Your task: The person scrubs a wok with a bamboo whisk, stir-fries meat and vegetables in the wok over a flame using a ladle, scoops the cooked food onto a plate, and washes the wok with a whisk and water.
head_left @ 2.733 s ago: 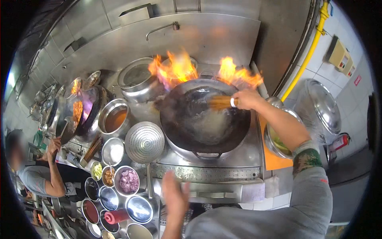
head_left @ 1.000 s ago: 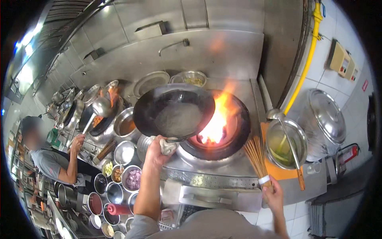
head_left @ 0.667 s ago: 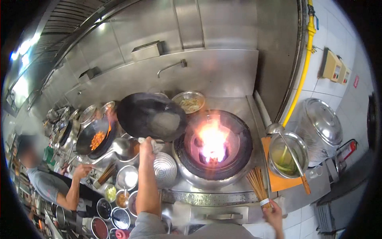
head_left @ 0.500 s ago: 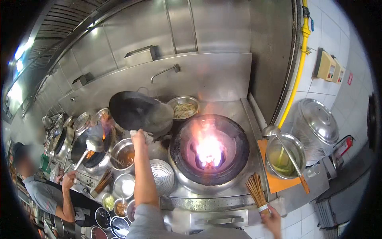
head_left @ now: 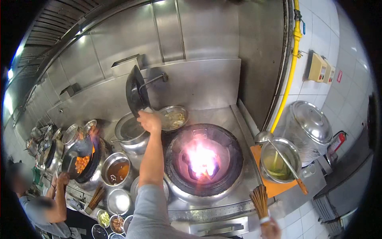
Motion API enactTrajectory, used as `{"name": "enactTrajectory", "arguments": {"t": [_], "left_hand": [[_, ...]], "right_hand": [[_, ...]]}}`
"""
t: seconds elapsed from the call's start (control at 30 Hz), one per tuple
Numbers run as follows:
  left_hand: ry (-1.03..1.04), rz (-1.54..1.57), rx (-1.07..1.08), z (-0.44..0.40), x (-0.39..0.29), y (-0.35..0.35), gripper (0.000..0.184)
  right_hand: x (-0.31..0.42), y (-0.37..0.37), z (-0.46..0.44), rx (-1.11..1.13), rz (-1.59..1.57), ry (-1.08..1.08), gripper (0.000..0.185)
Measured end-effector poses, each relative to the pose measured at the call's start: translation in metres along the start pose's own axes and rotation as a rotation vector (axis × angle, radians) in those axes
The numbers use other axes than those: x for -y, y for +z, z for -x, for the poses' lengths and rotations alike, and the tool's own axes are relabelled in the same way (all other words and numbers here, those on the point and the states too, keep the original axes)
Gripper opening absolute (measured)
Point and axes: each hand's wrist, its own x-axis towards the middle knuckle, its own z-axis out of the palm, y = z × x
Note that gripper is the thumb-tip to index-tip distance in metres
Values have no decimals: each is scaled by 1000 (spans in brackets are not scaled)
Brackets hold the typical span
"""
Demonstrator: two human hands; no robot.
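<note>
My left hand [head_left: 150, 121] is closed on the near edge of a black wok [head_left: 135, 89], with a folded white cloth [head_left: 147, 110] at the grip. The wok stands nearly on edge in front of the wall tap [head_left: 156, 78], above a round steel pot [head_left: 135, 135]. At the lower right my right hand [head_left: 271, 230] is wrapped round the handle of a bamboo wok brush [head_left: 260, 200], bristles upward. Between my hands a bright flame [head_left: 201, 157] burns in the round burner [head_left: 234, 175], with no wok on it.
A steel bowl of pale food [head_left: 174, 118] sits behind the burner. To the right, a pot [head_left: 274, 175] with a ladle across it rests on an orange board [head_left: 274, 191]. At left a co-worker [head_left: 49, 211] handles another wok [head_left: 92, 169] with orange food.
The wok has swung from a shallow tilt to nearly upright and moved towards the tap, uncovering the steel pot. My right hand and brush have shifted slightly lower. The view has moved a little.
</note>
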Motion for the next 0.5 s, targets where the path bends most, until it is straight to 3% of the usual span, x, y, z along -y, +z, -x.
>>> {"name": "enactTrajectory", "arguments": {"t": [0.13,0.2,0.3,0.37,0.4,0.47,0.5], "left_hand": [[-132,72,-26,-41,2,-11,47],[-227,228,225,-73,27,-48,43],[-379,1033,597,-78,109,-47,20],[-537,1100,756,-51,170,-53,25],[-750,1064,758,-4,158,-101,28],[-836,1048,664,94,118,-188,24],[-859,1114,769,101,161,-182,15]], "right_hand": [[7,1,-1,17,-7,-27,53],[-9,0,-12,23,-95,-73,55],[9,-11,-23,89,-8,-60,54],[43,-13,-31,106,-68,-89,52],[50,-18,-42,115,-60,-102,53],[67,-26,-67,174,-37,-124,54],[79,-29,-84,226,-18,-137,55]]}}
